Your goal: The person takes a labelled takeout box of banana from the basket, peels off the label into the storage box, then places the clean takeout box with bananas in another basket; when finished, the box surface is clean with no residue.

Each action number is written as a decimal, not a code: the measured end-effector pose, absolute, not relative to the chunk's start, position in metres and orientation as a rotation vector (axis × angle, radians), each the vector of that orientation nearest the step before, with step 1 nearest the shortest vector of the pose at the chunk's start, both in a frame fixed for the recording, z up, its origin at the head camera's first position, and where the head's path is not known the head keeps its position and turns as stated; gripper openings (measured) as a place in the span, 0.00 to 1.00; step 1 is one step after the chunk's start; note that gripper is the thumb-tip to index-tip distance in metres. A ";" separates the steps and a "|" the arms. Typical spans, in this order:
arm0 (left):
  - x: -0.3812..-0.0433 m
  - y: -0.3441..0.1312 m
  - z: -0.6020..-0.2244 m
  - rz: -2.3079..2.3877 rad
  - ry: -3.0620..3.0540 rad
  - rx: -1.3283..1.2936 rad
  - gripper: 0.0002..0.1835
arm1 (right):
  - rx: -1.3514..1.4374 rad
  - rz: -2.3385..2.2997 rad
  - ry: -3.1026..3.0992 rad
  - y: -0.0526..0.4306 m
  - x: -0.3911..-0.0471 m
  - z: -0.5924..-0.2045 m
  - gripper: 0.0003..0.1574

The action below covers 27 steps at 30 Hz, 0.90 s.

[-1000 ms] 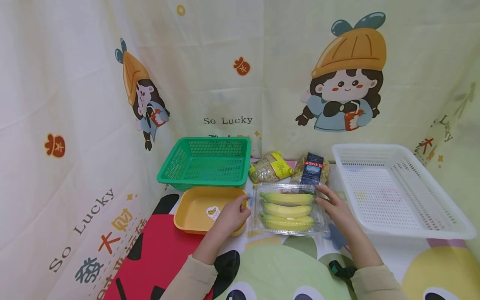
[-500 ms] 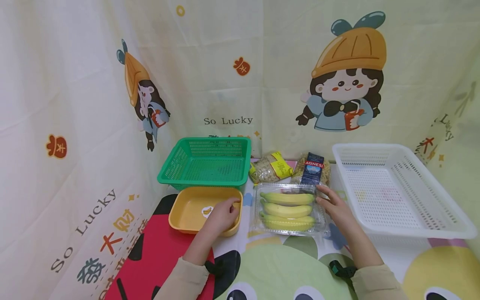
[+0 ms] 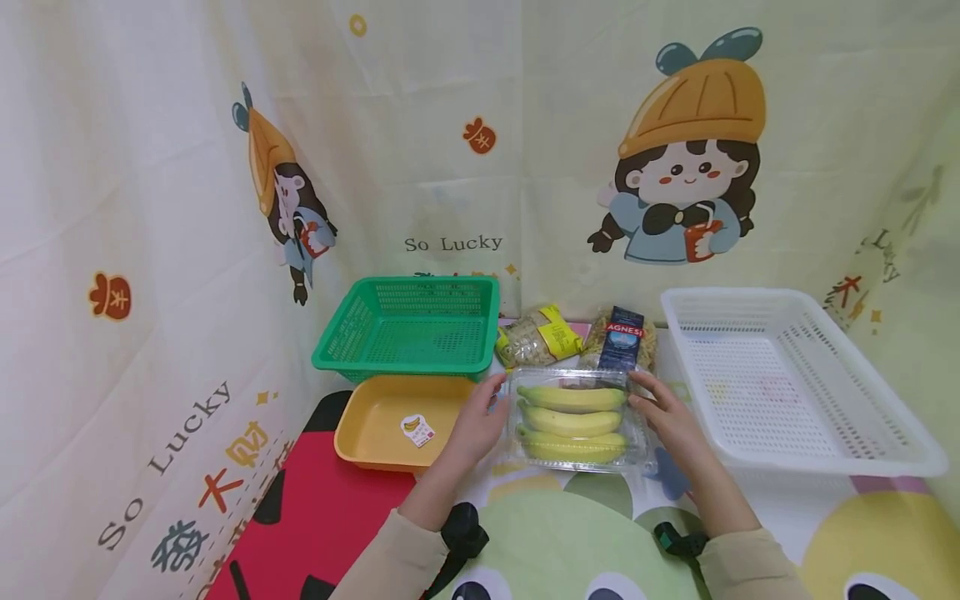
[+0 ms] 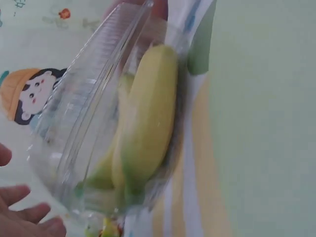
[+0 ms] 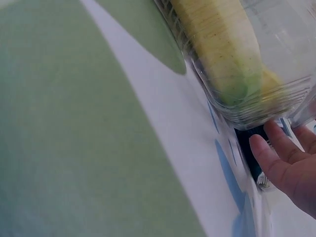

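Note:
A clear plastic clamshell box [image 3: 573, 464] lies closed in front of me, with three bananas [image 3: 573, 421] side by side inside. At its left end is my left hand [image 3: 476, 423], and the left wrist view shows the fingers [image 4: 34, 213] spread and a little apart from the box. At the opposite end sits my right hand [image 3: 673, 421], its fingertips right at the box's corner; in the right wrist view these fingers [image 5: 279, 160] are extended and relaxed. A yellow tub [image 3: 367, 437], just left of my left hand, bears a banana sticker [image 3: 417, 430] inside.
Behind the yellow tub stands a green basket [image 3: 420, 367]. A large white basket [image 3: 817, 467] is to the right. Between them, behind the box, lie a bag with a yellow label [image 3: 536, 337] and an AGNESI pasta bag [image 3: 624, 337]. A printed curtain [image 3: 480, 192] closes off the back.
My left hand first shifted left with the yellow tub, which slid slightly left. It has since come away from the tub, back right to the box. My right hand has stayed at the box.

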State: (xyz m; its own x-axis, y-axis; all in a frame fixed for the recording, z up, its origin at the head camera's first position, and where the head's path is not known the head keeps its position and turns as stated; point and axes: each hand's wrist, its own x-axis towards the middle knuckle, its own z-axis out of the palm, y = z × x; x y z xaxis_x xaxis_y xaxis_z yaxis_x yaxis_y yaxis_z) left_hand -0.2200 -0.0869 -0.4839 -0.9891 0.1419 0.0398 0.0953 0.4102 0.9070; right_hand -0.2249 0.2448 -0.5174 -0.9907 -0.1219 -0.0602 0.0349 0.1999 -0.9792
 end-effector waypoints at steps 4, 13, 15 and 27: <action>-0.222 -0.071 -0.488 1.826 2.467 0.053 0.28 | -0.083 -1.908 2.359 0.242 -0.224 -0.518 0.38; -0.225 -0.056 -0.501 2.025 2.337 -0.075 0.30 | -0.067 -1.945 2.334 0.239 -0.223 -0.516 0.37; -0.227 -0.056 -0.504 2.018 2.337 -0.101 0.30 | -0.068 -1.949 2.337 0.238 -0.223 -0.516 0.37; -0.229 -0.056 -0.511 1.944 2.355 -0.032 0.32 | -0.135 -1.899 2.414 0.238 -0.229 -0.527 0.37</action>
State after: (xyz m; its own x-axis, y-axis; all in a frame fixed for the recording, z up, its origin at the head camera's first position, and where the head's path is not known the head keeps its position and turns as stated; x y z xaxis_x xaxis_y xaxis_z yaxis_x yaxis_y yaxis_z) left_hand -0.2286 -0.0564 -0.5110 -0.9960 0.0395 -0.0806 -0.0717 0.1912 0.9789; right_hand -0.2287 0.2381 -0.5270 -0.9939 -0.1103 0.0013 -0.0272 0.2337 -0.9719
